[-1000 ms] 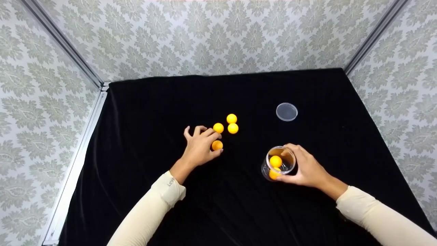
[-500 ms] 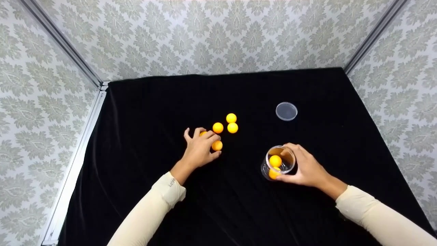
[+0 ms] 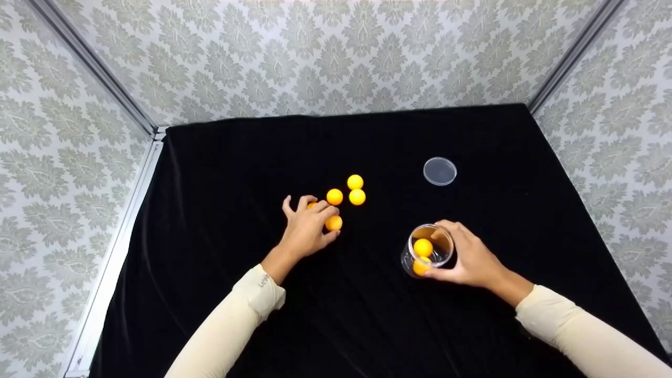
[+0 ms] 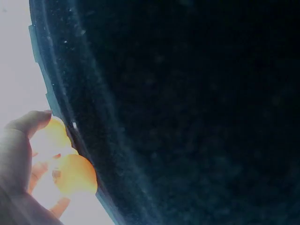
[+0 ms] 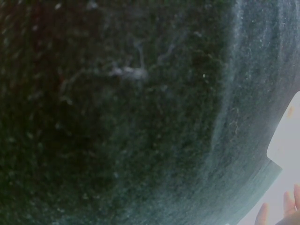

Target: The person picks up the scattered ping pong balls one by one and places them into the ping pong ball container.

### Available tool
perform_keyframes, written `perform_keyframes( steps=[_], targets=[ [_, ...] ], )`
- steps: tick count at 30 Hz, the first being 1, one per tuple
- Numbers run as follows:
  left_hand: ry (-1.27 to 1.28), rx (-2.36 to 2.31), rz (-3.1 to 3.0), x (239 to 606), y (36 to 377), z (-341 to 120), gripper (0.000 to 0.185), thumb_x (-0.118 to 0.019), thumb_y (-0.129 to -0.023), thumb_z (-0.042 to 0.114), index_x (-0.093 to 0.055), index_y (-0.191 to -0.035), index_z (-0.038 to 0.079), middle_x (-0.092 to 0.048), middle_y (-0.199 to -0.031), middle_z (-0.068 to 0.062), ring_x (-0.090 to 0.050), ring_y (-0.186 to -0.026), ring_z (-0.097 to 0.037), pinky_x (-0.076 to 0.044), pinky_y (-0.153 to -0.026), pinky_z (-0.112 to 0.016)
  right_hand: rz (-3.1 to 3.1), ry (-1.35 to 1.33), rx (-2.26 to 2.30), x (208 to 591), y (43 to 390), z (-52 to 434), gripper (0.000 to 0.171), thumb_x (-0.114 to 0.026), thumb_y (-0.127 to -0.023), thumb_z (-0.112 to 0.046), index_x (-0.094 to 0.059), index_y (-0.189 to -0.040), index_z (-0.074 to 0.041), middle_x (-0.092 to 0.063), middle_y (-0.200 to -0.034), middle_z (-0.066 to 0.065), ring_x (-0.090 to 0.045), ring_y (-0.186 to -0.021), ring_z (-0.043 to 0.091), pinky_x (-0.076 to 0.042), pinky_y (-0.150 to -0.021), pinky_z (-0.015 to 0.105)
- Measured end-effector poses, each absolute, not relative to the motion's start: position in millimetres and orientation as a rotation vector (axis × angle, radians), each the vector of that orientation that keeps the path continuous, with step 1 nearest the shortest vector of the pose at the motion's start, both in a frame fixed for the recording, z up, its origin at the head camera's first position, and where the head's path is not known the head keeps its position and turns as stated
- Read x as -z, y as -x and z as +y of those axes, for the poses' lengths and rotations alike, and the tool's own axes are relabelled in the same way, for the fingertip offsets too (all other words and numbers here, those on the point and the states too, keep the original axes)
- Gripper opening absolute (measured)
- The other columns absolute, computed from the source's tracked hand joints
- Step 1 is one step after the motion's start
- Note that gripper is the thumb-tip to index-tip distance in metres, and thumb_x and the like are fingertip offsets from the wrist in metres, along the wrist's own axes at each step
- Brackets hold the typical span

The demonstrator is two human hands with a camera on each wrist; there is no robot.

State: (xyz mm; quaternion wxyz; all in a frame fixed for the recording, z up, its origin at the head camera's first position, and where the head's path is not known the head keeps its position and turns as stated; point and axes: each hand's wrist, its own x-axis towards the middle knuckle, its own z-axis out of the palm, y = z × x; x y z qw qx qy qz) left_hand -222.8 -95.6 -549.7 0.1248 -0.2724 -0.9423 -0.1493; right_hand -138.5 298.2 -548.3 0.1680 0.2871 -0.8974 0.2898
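In the head view my left hand (image 3: 307, 228) is curled over the cloth left of centre. An orange ping-pong ball (image 3: 333, 223) sits between its thumb and index finger. Part of another orange ball (image 3: 312, 205) peeks out among the fingers, mostly hidden. The left wrist view shows the thumb against one ball (image 4: 55, 133), with a second ball (image 4: 77, 176) nearer the camera. My right hand (image 3: 467, 260) grips a clear plastic jar (image 3: 445, 255), its open mouth tilted up. Two orange balls (image 3: 423, 247) are visible inside.
Just beyond the left hand lie three loose balls: one nearer ball (image 3: 334, 197), plus a lower ball (image 3: 357, 197) and an upper ball (image 3: 355, 181) touching. A clear round lid (image 3: 440, 171) lies farther back on the black cloth (image 3: 252, 157). Patterned walls (image 3: 336, 63) surround the table.
A ball showing among the left fingers now was not visible one second ago. The left hand has shifted very slightly; the right hand and jar stay in place.
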Motion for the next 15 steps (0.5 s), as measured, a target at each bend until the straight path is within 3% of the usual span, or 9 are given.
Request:
perform_keyframes(
  steps=[9,15],
  targets=[
    [0.83,0.427,-2.687,543.3,222.1,-84.5,0.039,-0.08,-0.082,0.044,-0.069,-0.115,0.028,-0.068,-0.121,0.006,-0.051,-0.126,-0.03,-0.019,-0.106,-0.081,-2.543,-0.827,-0.836,550.2,138.5,298.7,0.104,-0.097,-0.056,-0.053,-0.053,-0.139,-0.007,-0.065,-0.123,0.004,-0.062,-0.106,0.017,-0.045,-0.099,0.021],
    [0.915,0.463,-2.612,529.8,217.9,-65.7,0.038,-0.08,-0.08,0.044,-0.069,-0.112,0.027,-0.068,-0.118,0.007,-0.053,-0.125,-0.034,-0.016,-0.107,-0.079,-2.564,-0.808,-0.827,549.9,138.1,298.7,0.105,-0.096,-0.056,-0.054,-0.052,-0.14,-0.01,-0.064,-0.122,0.003,-0.062,-0.105,0.016,-0.05,-0.096,0.027]
  ],
)
